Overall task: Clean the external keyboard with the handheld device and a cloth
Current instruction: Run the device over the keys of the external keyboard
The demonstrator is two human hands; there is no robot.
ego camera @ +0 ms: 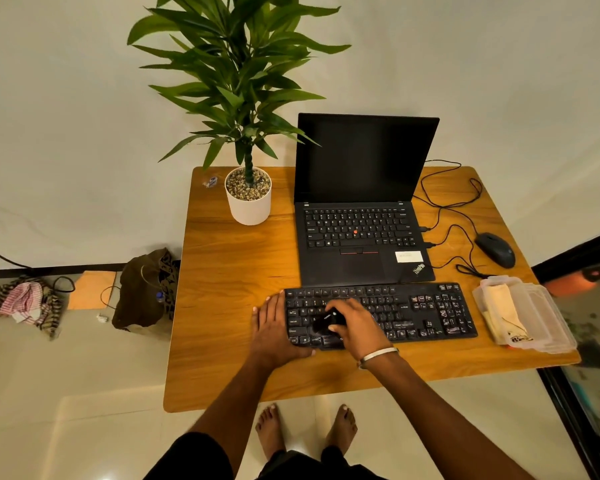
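A black external keyboard [413,310] lies on the wooden table [229,271] in front of the laptop. My right hand [355,323] is over the keyboard's left half, closed around a small black handheld device [329,322] that touches the keys. Flat against the keyboard's left end rests my left hand [274,327], its fingers together and its palm on the table. A pale cloth [504,311] lies folded inside a clear plastic container [541,320] to the right of the keyboard.
An open black laptop [361,202] stands behind the keyboard. A white potted plant [249,199] is at the back left, a black mouse [496,249] with looping cables at the back right. A dark bag [146,289] and clothes lie on the floor to the left.
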